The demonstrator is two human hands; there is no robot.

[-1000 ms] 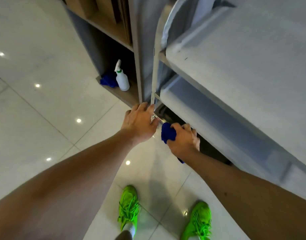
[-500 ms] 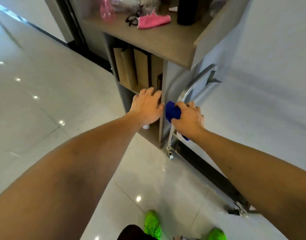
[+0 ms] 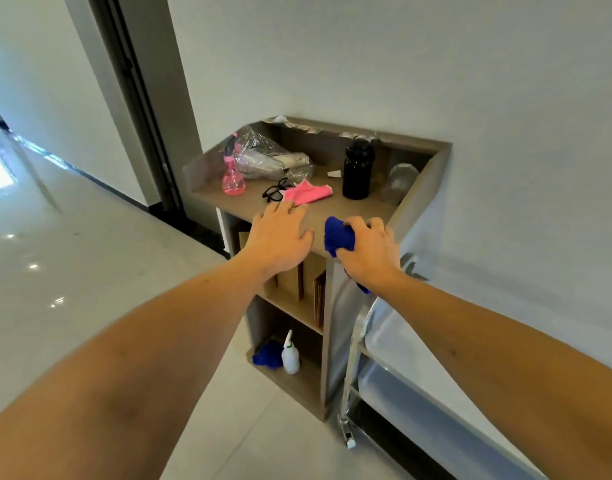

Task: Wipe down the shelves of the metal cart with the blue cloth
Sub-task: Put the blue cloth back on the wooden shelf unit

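1. The cart [image 3: 394, 344] stands just right of the wooden stand [image 3: 353, 211], touching or nearly touching its side; one cart shows, with at least two metal shelves, the top one and one below it
2. The stand is the landmark: one unit, a walled top and two open compartments below it
3. Two hands are up at the stand's front edge. The left hand [image 3: 280, 237] lies with fingers spread flat over the top; whether it presses down cannot be told
4. The right hand [image 3: 372, 249] has its fingers curled round the cloth [image 3: 338, 237], bunched at the stand's right front corner and above the cart's end
5. Judged from this, the cloth is off the shelves, so the step is to bring it back down; a flatter, opened cloth would cover more metal than a ball, and long strokes from the stand end outward would suit
6. On the stand's top: one black bottle [image 3: 357, 171], one pink sprayer [image 3: 232, 178], one pink rag [image 3: 306, 194], one pair of glasses [image 3: 276, 191], one plastic bag [image 3: 266, 157]
7. In the stand's lowest compartment: one white sprayer [image 3: 290, 355] and one second blue cloth [image 3: 268, 355]
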